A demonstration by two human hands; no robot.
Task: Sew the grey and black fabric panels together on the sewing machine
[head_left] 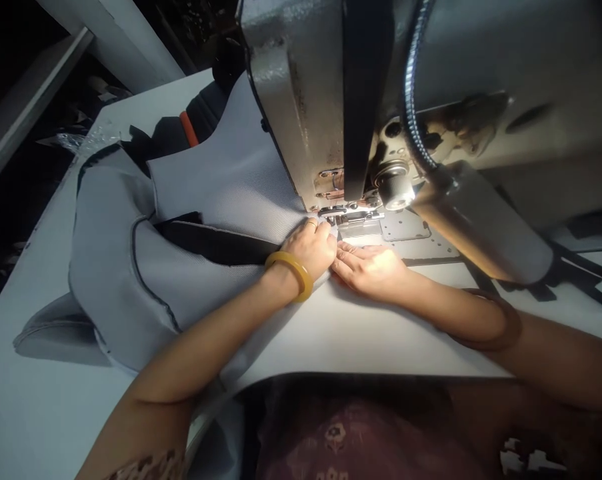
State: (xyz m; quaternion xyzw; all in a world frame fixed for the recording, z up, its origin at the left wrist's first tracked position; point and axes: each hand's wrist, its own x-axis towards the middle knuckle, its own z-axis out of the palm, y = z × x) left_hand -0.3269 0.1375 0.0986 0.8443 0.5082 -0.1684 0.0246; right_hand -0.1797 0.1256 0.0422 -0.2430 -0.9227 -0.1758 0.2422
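A grey mesh upholstery piece with black piping (221,180) lies bunched on the white sewing table, and its edge runs under the presser foot (351,215) of an industrial sewing machine (301,87). My left hand (308,250), with a ring and a yellow bangle, presses and grips the fabric just before the foot. My right hand (368,270) lies flat with its fingers apart, beside the fabric edge and near the metal needle plate (405,227). The needle is hidden by the machine's black upright part.
A gooseneck lamp (481,220) shines on the needle area from the right. Dark material with an orange strap (188,128) lies behind the fabric, with clear plastic wrap (75,143) at the table's far left edge. The table's front edge curves around my body.
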